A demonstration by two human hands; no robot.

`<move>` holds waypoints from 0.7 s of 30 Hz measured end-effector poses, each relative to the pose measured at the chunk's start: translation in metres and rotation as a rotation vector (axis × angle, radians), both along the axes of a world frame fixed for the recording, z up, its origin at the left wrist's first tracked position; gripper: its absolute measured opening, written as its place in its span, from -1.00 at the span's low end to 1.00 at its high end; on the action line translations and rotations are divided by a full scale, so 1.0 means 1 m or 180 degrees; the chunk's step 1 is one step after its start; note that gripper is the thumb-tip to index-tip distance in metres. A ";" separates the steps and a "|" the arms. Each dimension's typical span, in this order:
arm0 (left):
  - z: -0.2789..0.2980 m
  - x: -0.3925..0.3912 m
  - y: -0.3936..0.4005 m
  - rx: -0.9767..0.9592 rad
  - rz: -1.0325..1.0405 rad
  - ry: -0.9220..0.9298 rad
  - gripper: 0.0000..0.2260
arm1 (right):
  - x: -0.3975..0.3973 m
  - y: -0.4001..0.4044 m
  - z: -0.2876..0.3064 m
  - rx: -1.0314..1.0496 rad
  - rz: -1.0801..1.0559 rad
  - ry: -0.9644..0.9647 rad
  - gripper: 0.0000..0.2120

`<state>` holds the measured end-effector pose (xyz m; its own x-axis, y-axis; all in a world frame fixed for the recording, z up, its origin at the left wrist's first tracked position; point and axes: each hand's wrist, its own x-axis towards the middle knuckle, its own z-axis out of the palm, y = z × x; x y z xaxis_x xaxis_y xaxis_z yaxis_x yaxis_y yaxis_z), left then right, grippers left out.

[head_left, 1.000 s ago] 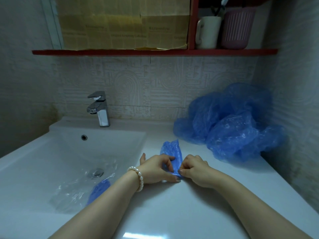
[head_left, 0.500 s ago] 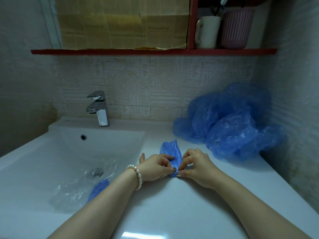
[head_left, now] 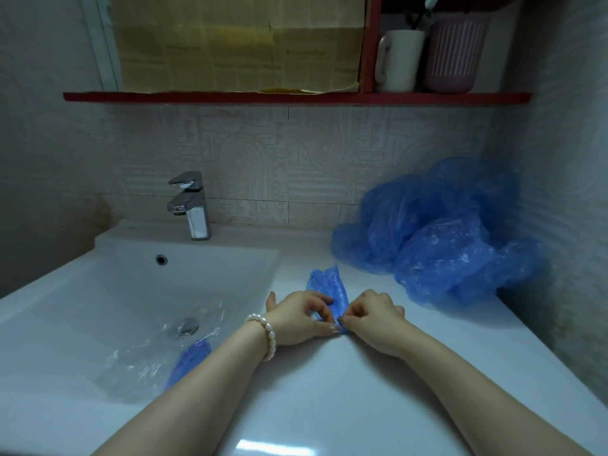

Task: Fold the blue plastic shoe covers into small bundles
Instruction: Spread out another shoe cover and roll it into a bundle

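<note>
A blue shoe cover is being folded on the white countertop, just right of the sink basin. Its near end is pinched by the left hand, whose fingers are curled onto the plastic, with the thumb tip at the lower edge. The same end is pinched by the right hand, fingers bent tightly, so that the fingertips of both hands meet at the cover's bottom corner. A pearl bracelet is worn on the left wrist.

Compared with half a second ago, the two hands are drawn closer together and the near end of the cover is gathered more narrowly between them; a second ago the fingers were spread a little wider over the plastic. The far end of the cover is still seen standing up beyond the knuckles.

A heap of loose blue shoe covers is piled in the right back corner against the wall, unchanged. In the basin, a clear plastic bag is lying over the drain, with a blue bundle beside it, partly hidden by the left forearm. A chrome tap is mounted behind the basin. On the red shelf above, a white mug and a pink ribbed cup are kept.
</note>
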<state>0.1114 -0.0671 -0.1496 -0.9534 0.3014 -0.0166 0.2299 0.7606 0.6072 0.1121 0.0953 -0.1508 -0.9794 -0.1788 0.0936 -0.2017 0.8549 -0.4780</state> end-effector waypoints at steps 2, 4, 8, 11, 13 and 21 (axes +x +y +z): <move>0.000 -0.001 0.000 -0.0001 0.0035 -0.0005 -0.82 | 0.001 0.007 0.002 -0.0218 0.0104 0.0195 -0.90; 0.001 -0.002 0.001 -0.0022 0.0054 -0.0019 -0.79 | 0.003 0.015 0.006 -0.0206 0.0404 0.0337 -0.87; 0.000 -0.003 0.002 0.0058 0.0127 -0.0066 -0.79 | 0.003 0.016 0.006 0.0225 0.0626 0.0540 -0.91; -0.003 -0.004 0.002 0.0107 0.0167 0.0006 -0.84 | -0.001 0.009 0.001 0.0368 0.0596 0.0598 -0.90; -0.003 -0.004 0.001 0.0175 0.0164 0.0025 -0.84 | -0.003 0.007 -0.002 0.0366 0.0534 0.0388 -0.91; -0.008 -0.003 0.002 0.0012 0.0191 0.0256 -0.83 | -0.004 0.005 -0.004 0.0068 0.0289 0.0305 -0.93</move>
